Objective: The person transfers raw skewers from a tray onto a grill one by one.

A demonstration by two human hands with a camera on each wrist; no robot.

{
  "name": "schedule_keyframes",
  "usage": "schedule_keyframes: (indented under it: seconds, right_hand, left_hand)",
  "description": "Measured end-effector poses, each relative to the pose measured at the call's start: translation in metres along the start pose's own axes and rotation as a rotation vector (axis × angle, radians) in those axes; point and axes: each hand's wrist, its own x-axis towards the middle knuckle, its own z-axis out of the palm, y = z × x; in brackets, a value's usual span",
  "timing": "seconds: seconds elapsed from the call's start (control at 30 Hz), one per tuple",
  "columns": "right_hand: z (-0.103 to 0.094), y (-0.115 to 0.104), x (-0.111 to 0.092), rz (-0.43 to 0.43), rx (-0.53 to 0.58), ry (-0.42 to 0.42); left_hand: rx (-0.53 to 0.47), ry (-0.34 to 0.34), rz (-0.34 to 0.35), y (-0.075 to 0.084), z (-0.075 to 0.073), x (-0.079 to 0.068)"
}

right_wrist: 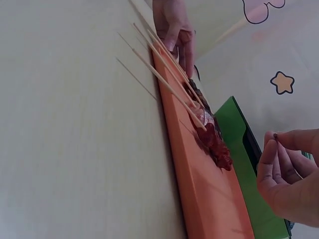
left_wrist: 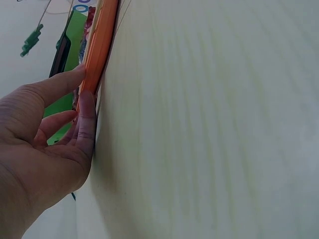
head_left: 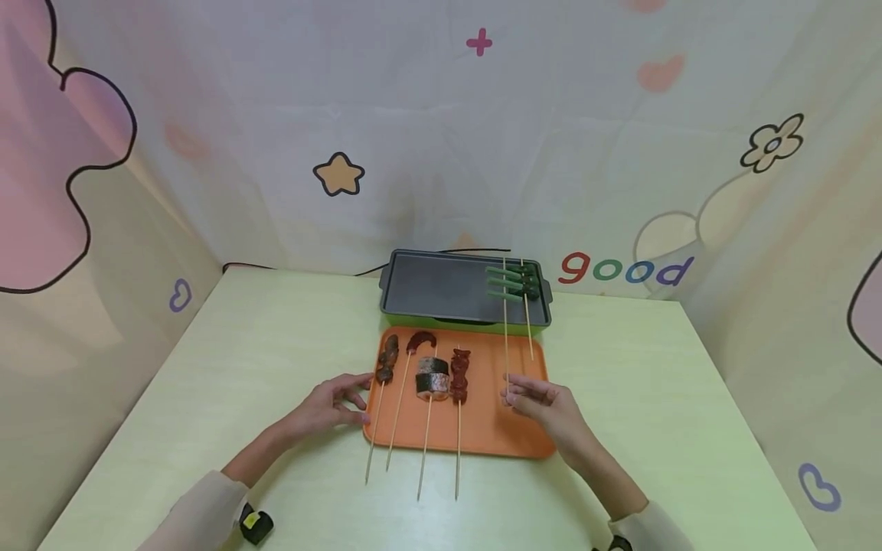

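Note:
My right hand point(head_left: 540, 402) pinches the lower end of a thin wooden skewer point(head_left: 506, 337) between thumb and fingertips. Light green strips point(head_left: 503, 283) lie across its far part, over the grill plate point(head_left: 434, 283). A second skewer with dark green pieces point(head_left: 529, 283) lies on the grill's right end. My left hand point(head_left: 331, 405) holds the left rim of the orange tray point(head_left: 492, 436) with thumb and fingers. On this tray are skewers of dark brown pieces point(head_left: 387, 360), a curled red piece point(head_left: 422, 339), black-wrapped rolls point(head_left: 432, 379) and red chunks point(head_left: 459, 376).
The grill has a green base point(head_left: 475, 327) and stands directly behind the tray. A black cable point(head_left: 372, 270) runs behind it along the table's back edge. Printed cloth point(head_left: 413, 99) closes off the back and sides. Skewer sticks overhang the tray's front edge.

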Motion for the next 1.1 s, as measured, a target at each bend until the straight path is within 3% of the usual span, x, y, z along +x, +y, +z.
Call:
schedule_keyframes:
  seconds: [0.43,1.1]
  right_hand:
    - [0.01,0.006,0.037,0.094,0.016,0.065]
    - [0.013,0.003,0.048,0.12,0.046,0.08]
  left_hand:
    - [-0.007,-0.003,0.022,-0.002,-0.001,-0.001]
    - [-0.006,-0.002,0.029,-0.001,0.0,-0.001]
